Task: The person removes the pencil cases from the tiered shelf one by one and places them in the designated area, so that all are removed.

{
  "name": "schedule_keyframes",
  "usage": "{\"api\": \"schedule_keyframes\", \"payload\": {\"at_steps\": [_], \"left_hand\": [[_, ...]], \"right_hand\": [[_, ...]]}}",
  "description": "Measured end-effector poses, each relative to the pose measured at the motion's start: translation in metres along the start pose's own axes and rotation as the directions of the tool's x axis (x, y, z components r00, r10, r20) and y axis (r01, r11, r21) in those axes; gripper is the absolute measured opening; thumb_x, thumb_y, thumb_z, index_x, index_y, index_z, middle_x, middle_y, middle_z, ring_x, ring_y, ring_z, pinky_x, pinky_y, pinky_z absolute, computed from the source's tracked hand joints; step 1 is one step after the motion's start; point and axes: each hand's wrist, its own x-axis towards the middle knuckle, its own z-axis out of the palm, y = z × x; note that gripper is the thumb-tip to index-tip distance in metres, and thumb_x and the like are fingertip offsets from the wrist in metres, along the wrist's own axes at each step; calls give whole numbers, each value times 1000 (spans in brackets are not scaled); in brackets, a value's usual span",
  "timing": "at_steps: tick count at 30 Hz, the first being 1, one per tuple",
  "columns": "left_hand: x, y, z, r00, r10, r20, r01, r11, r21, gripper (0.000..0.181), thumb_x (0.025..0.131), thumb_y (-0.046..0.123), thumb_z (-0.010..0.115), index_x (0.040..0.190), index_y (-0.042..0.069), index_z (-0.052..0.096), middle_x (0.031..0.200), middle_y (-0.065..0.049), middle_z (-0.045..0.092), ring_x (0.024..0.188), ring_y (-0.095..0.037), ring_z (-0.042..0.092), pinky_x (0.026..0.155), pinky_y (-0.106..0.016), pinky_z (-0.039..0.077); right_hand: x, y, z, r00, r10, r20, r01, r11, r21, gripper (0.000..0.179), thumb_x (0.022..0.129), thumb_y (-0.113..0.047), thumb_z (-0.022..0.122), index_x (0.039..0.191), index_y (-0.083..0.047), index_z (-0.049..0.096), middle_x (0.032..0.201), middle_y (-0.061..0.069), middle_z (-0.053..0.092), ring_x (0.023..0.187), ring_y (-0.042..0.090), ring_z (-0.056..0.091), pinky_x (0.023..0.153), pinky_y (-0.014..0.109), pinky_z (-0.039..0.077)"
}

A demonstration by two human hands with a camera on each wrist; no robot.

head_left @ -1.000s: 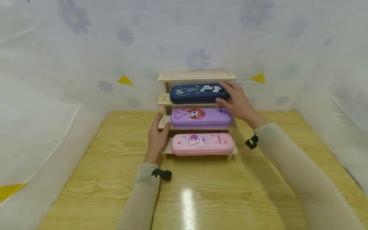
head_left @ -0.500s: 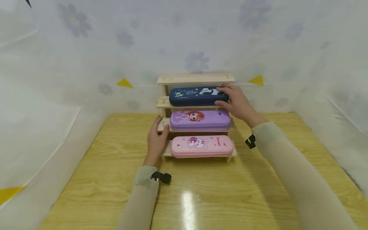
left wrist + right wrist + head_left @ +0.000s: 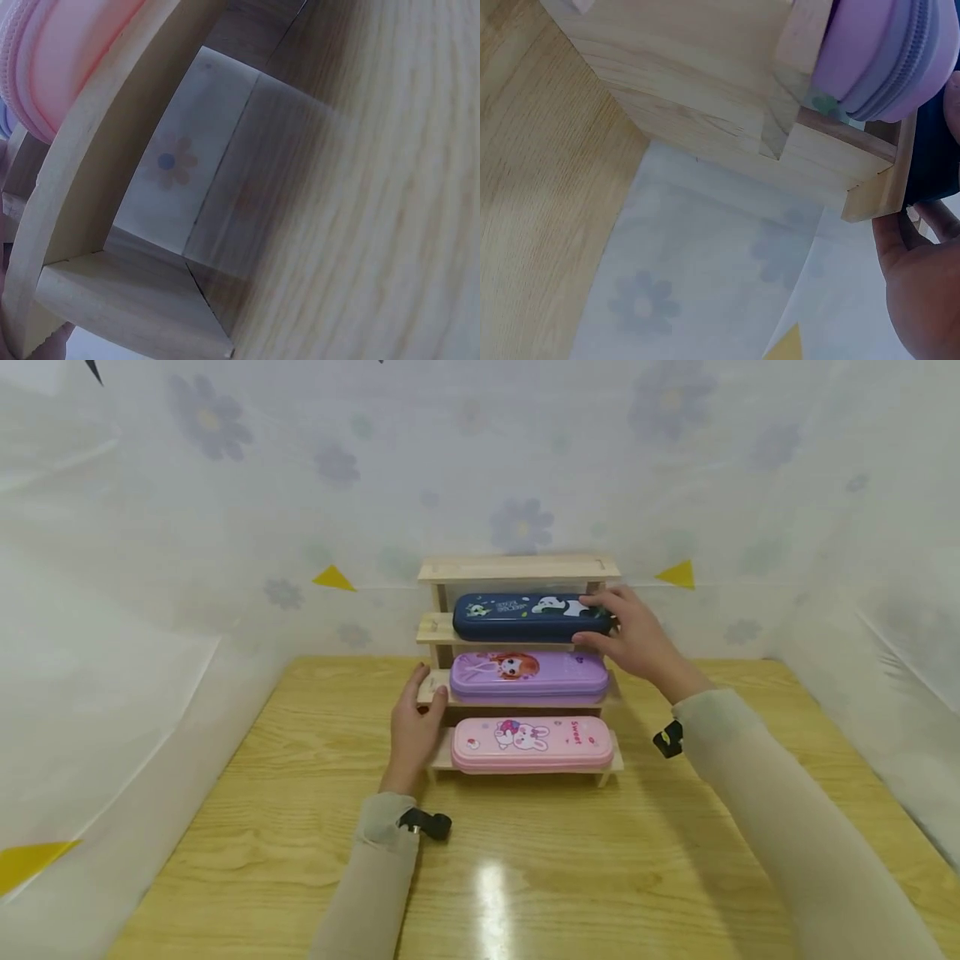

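A stepped wooden stand (image 3: 517, 568) bears three pencil cases, one to a tier. On its second tier from the top lies a navy panda pencil case (image 3: 495, 620); my right hand (image 3: 633, 631) holds its right end, thumb in front and fingers over the top. Below it is a purple pencil case (image 3: 555, 672) with a girl's picture. The lowest tier carries a pink rabbit pencil case (image 3: 480, 747), whose end also shows in the left wrist view. My left hand (image 3: 412, 735) grips the stand's left side, thumb toward the purple case's tier.
The stand rests on a wood-grain table (image 3: 300, 877), near its back edge. Flower-patterned white sheeting (image 3: 420, 460) encloses the back and sides. Yellow triangles mark the sheeting, one of them (image 3: 677, 574) right of the stand. The top tier bears no case.
The head view has shifted slightly. Both hands keep their holds, and the navy case sits a touch further right on its tier.
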Motion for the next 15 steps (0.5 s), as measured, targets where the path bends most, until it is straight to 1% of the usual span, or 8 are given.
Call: {"api": "schedule_keyframes", "payload": {"at_steps": [4, 8, 11, 13, 15], "left_hand": [[0, 0, 0, 1000, 6, -3, -6, 1000, 5, 58, 100, 39, 57, 149, 11, 44, 157, 3, 35, 137, -18, 39, 101, -40, 46], [2, -1, 0, 1000, 5, -6, -5, 1000, 7, 58, 100, 40, 57, 149, 14, 44, 157, 5, 35, 138, -17, 38, 103, -40, 45], [2, -1, -1, 1000, 5, -4, -5, 1000, 5, 57, 100, 40, 57, 150, 15, 44, 157, 5, 35, 139, -17, 37, 103, -40, 44], [2, 0, 0, 1000, 6, -2, -6, 1000, 5, 57, 100, 39, 57, 150, 16, 44, 157, 4, 35, 137, -18, 40, 102, -40, 45], [2, 0, 0, 1000, 9, -2, -9, 1000, 5, 57, 100, 39, 57, 149, 14, 44, 157, 3, 35, 136, -18, 41, 101, -40, 46]], "right_hand": [[-2, 2, 1, 1000, -2, -19, 2, 1000, 17, 65, 87, -37, 76, 141, -10, 53, 140, 20, 40, 126, 41, 44, 100, 57, 44], [-2, 2, 2, 999, -10, -34, 12, 999, 39, 64, 87, -34, 76, 141, -9, 53, 140, 20, 40, 125, 39, 44, 101, 55, 44], [-3, 2, 0, 999, -21, -27, 22, 999, 33, 64, 87, -33, 76, 142, -8, 52, 146, 21, 39, 130, 40, 41, 101, 55, 43], [-4, 2, -2, 1000, -19, -7, 19, 999, 31, 64, 88, -33, 75, 142, -8, 52, 151, 22, 37, 133, 41, 40, 100, 56, 44], [-5, 2, -4, 1000, -13, 13, 13, 999, 34, 64, 88, -32, 76, 142, -8, 51, 153, 23, 34, 133, 41, 40, 97, 56, 46]]}}
